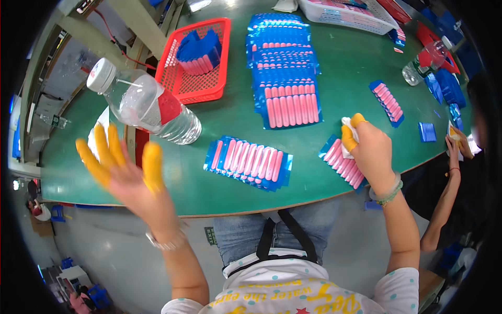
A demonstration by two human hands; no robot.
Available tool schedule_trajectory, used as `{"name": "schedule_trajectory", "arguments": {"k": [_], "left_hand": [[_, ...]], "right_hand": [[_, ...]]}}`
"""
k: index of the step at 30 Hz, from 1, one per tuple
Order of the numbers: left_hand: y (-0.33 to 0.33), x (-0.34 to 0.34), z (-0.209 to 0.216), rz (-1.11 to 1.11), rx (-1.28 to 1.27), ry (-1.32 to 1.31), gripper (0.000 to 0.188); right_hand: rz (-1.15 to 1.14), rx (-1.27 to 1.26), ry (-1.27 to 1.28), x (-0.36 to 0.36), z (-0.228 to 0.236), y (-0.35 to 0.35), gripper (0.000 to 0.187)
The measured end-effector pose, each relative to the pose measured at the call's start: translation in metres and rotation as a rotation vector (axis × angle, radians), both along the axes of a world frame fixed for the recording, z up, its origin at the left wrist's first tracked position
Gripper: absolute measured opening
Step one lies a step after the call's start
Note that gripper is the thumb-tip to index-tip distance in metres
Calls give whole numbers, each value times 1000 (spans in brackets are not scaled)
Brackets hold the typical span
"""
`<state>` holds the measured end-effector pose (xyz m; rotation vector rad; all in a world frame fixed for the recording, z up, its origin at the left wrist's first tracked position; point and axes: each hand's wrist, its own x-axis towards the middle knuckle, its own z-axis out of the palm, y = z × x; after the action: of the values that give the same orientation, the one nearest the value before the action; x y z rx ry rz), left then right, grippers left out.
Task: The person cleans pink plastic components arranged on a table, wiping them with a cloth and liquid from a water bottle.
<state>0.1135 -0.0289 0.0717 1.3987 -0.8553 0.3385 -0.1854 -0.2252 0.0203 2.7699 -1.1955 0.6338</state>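
My left hand point(133, 183), with yellow finger cots on its fingers, is raised and open over the table's left side, holding nothing. In front of it a clear plastic water bottle point(138, 102) stands, and a white piece of cloth or paper point(97, 140) shows partly behind the fingers. My right hand point(372, 153), also in yellow finger cots, pinches a folded white wipe point(346, 153) at a blue sheet with pink strips point(341, 166). Part of that sheet is hidden beneath the hand. Between my hands lies a stack of similar blue sheets with pink strips point(248, 161).
Farther back, a long overlapping row of such sheets point(287, 78) covers the green table point(219, 112). A red basket point(201, 94) holds a curled blue piece; a white basket point(350, 17) is at the far edge. At right are another bottle point(426, 62) and a co-worker's hands point(456, 144).
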Motion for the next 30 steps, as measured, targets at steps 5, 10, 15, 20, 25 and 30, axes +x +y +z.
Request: {"name": "schedule_trajectory", "arguments": {"k": [5, 10, 15, 20, 25, 30], "left_hand": [[-20, 44, -11, -181, 97, 187, 85], [-68, -18, 55, -385, 81, -119, 68], [-204, -98, 88, -773, 264, -128, 68], [-343, -191, 55, -897, 214, -147, 85], [-401, -233, 15, -887, 244, -135, 96], [-399, -229, 15, -917, 365, -205, 104]], "right_hand": [[63, 46, -36, 7, -7, -1, 27], [38, 99, -41, 10, 0, 2, 25], [29, 114, -151, 4, -3, 0, 29], [-20, 170, -141, 9, -1, 6, 22], [-2, 215, -188, 8, -5, 7, 14], [31, 248, -161, 12, -2, 7, 16]]}}
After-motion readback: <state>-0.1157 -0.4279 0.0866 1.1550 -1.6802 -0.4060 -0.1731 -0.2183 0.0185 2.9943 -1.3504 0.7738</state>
